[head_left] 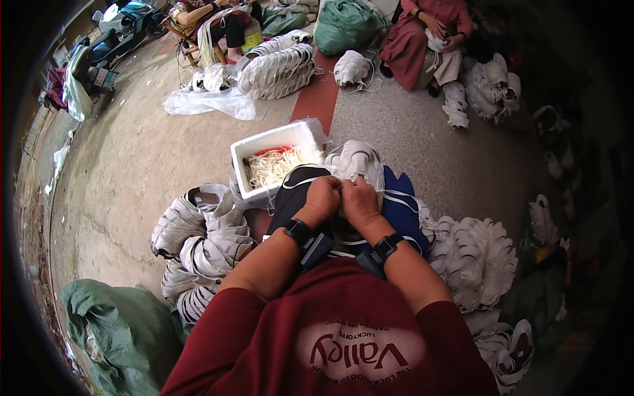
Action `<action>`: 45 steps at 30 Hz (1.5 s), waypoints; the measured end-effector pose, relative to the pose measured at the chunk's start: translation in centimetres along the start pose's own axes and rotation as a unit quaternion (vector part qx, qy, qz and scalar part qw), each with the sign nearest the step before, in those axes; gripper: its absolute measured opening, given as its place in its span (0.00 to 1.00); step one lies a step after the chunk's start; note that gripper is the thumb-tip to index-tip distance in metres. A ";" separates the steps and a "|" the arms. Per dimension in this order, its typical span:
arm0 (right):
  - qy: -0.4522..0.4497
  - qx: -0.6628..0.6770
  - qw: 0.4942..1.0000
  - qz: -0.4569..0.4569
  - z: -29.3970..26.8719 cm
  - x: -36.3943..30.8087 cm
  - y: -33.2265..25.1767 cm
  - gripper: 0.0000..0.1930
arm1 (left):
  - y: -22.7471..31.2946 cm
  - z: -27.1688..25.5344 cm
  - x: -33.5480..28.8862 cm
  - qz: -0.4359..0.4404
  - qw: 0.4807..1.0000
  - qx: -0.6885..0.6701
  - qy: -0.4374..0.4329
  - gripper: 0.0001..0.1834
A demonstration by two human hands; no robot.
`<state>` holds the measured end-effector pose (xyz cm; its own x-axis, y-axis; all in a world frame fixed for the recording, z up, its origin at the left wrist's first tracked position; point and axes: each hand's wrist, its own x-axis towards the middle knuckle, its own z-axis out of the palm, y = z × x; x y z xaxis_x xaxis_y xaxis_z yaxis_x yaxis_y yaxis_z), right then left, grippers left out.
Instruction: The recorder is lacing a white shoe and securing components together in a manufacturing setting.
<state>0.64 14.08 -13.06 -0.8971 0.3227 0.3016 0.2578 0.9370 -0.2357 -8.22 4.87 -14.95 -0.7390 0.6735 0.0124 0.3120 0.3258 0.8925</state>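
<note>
A white shoe upper (356, 158) lies over my lap, its rounded end pointing away from me. At its near end my left hand (323, 197) is closed, thumb and fingers pinched together. What it pinches is too small to make out. Right beside it, almost touching, my right hand (360, 200) is closed on the near part of the upper. A thin white cord (396, 193) runs off to the right of my right hand. Just beyond my left hand stands a white foam box (246, 146) holding a tangle of cream laces (274, 168) and something red.
Nested white uppers lie in a curved stack (218, 231) at left and a heap (472, 257) at right. A green sack (115, 336) sits at lower left. Ahead, two seated people (422, 39) work near more stacked uppers (276, 69). Scooters (109, 43) stand far left.
</note>
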 end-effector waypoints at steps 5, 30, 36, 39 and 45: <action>0.037 0.003 0.998 -0.045 -1.9 0.2 -0.2 0.02 | -0.1 -0.6 0.3 -0.021 0.999 -0.006 -0.037 0.07; -0.202 0.531 0.822 0.037 -12.6 -1.9 4.6 0.06 | 1.2 -1.0 -1.3 0.062 0.995 -0.077 -0.009 0.11; -0.133 0.567 0.804 0.121 -10.6 -1.7 4.6 0.06 | 4.3 -1.4 -2.3 0.213 0.947 -0.187 -0.153 0.09; -0.112 0.453 0.878 0.106 -8.7 -0.8 4.4 0.04 | 3.9 -1.8 -2.3 0.186 0.961 -0.181 -0.093 0.07; -0.075 0.128 0.986 -0.073 -5.0 -1.7 2.0 0.09 | 1.1 -1.5 -1.7 0.065 0.979 -0.187 -0.048 0.06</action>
<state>4.50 16.11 -9.40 -0.9659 0.1452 0.2145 0.0399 0.9017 -0.4306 -7.51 3.09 -13.27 -0.6424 0.7582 0.1113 0.1461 -0.0214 0.9890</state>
